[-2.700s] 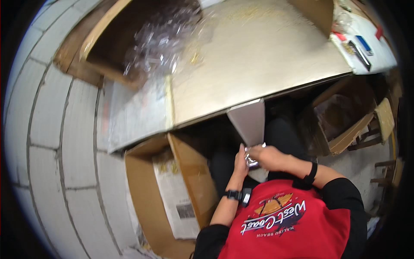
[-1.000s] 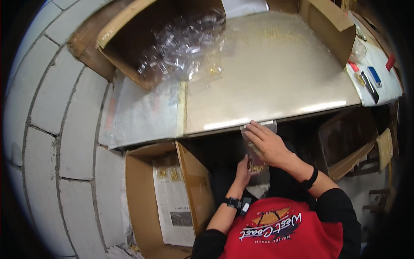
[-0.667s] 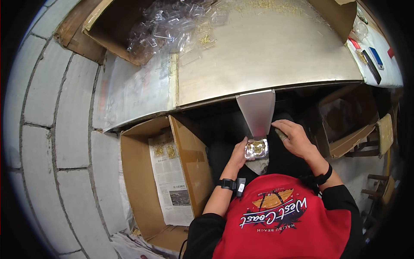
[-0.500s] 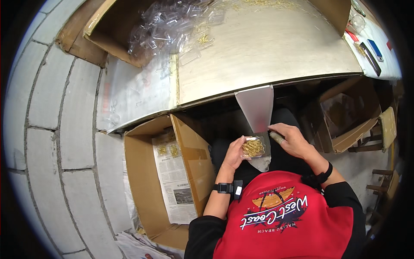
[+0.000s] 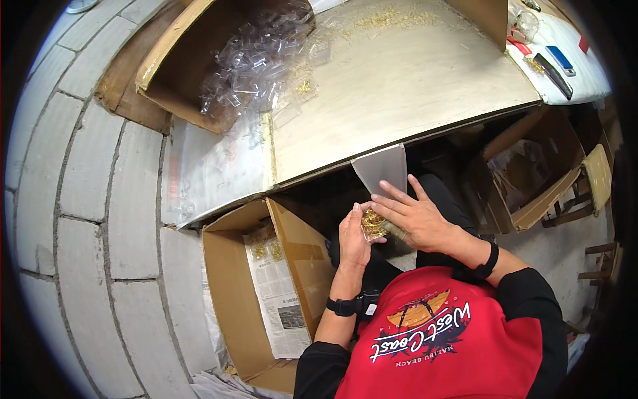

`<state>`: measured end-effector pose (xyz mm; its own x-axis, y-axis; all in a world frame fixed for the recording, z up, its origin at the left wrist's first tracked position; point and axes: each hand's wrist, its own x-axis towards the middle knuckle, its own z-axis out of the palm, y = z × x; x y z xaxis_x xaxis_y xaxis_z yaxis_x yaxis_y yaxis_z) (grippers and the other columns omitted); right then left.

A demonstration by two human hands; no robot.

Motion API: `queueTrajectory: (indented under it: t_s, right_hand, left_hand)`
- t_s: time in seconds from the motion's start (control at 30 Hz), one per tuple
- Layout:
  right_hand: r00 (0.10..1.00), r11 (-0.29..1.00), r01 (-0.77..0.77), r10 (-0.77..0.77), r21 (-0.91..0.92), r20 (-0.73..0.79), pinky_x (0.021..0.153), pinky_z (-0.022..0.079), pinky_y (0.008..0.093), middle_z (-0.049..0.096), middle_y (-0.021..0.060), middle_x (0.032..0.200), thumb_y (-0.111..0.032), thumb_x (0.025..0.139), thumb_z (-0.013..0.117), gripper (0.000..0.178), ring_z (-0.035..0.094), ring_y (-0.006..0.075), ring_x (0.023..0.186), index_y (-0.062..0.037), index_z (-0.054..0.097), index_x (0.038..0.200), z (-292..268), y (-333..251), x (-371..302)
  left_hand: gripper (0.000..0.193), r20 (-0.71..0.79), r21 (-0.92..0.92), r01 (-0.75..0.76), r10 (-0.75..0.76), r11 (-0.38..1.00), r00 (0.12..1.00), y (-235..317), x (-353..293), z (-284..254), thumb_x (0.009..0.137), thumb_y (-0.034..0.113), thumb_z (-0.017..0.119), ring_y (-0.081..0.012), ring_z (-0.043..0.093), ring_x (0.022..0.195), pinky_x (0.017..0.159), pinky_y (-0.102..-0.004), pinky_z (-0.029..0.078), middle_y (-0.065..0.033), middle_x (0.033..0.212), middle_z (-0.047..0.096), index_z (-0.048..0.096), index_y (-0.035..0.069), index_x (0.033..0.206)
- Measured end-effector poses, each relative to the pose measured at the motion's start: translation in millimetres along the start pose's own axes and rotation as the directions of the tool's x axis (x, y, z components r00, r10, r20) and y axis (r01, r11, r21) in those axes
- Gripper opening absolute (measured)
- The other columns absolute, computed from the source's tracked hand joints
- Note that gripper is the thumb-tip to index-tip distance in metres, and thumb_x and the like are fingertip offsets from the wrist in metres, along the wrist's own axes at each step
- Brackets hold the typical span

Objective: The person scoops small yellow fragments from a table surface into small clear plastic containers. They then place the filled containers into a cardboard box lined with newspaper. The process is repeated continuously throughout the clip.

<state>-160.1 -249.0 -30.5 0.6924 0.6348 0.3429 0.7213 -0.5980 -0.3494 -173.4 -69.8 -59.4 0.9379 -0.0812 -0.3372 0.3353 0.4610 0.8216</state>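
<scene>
A small clear plastic box (image 5: 373, 226) filled with tiny gold-coloured metal pieces rests in my left hand (image 5: 353, 241), whose fingers and thumb close round its sides. My right hand (image 5: 423, 225) lies flat over the box's right edge with its fingers stretched out and apart. Part of the box is hidden under that palm. Just beyond the right fingertips, a whitish translucent plastic chute (image 5: 383, 167) hangs from the table's front edge; the right hand covers its lower end.
Clear plastic cases (image 5: 256, 63) lie heaped on the pale table (image 5: 399, 80), near scattered gold pieces (image 5: 392, 18). An open cardboard box (image 5: 229, 312) with newspaper stands at my left, another carton (image 5: 528, 159) at the right. A blue object (image 5: 560, 58) and a black one (image 5: 553, 76) lie far right.
My right hand has spread its fingers and moved left over the plastic box, beside the chute. The left hand still holds the box, now tilted differently. The whole view has turned slightly.
</scene>
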Motion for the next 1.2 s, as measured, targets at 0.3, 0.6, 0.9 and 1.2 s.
queueTrajectory:
  t_s: [0.3,0.6,0.9,1.2]
  right_hand:
    - [0.993,0.982,-0.053,0.071,0.179,-0.095,0.107,0.025,0.0523,0.048,0.0097,0.134,-0.012,0.085,0.057,0.045,0.037,0.0278,0.132,-0.0076,0.048,0.128,-3,1,0]
    - [0.921,0.892,-0.093,0.246,0.441,-0.302,0.086,0.048,0.0341,0.057,0.0170,0.118,-0.004,0.087,0.053,0.035,0.058,0.0293,0.104,0.0008,0.052,0.121,-1,4,-4]
    - [0.813,0.284,-0.399,0.550,0.872,0.193,0.057,0.046,0.0266,0.061,0.0065,0.080,-0.007,0.089,0.054,0.032,0.054,0.0125,0.060,0.0018,0.052,0.120,14,2,-4]
    - [0.886,0.898,-0.294,0.384,0.327,-0.260,0.067,0.051,0.0390,0.064,0.0158,0.092,-0.004,0.080,0.059,0.038,0.062,0.0336,0.076,-0.0014,0.054,0.118,20,-4,-1]
  left_hand:
    - [0.030,0.040,0.010,-0.108,0.108,0.994,0.993,2,-2,11,0.095,0.024,0.050,-0.0166,0.067,0.070,0.046,-0.0266,0.057,-0.0117,0.092,0.065,0.055,0.000,0.111]
    - [0.027,0.061,-0.105,-0.069,0.076,0.992,0.995,11,-13,3,0.090,0.016,0.052,-0.0191,0.068,0.075,0.050,-0.0288,0.059,-0.0120,0.094,0.065,0.055,-0.001,0.111]
    - [0.033,0.071,-0.161,-0.091,0.103,0.983,0.992,8,-15,7,0.093,0.023,0.050,-0.0218,0.068,0.083,0.056,-0.0325,0.060,-0.0146,0.099,0.064,0.051,-0.002,0.115]
    - [0.029,-0.083,-0.019,-0.024,0.023,1.000,0.996,-11,-5,3,0.095,0.028,0.051,-0.0164,0.067,0.067,0.046,-0.0281,0.057,-0.0097,0.089,0.066,0.059,0.002,0.103]
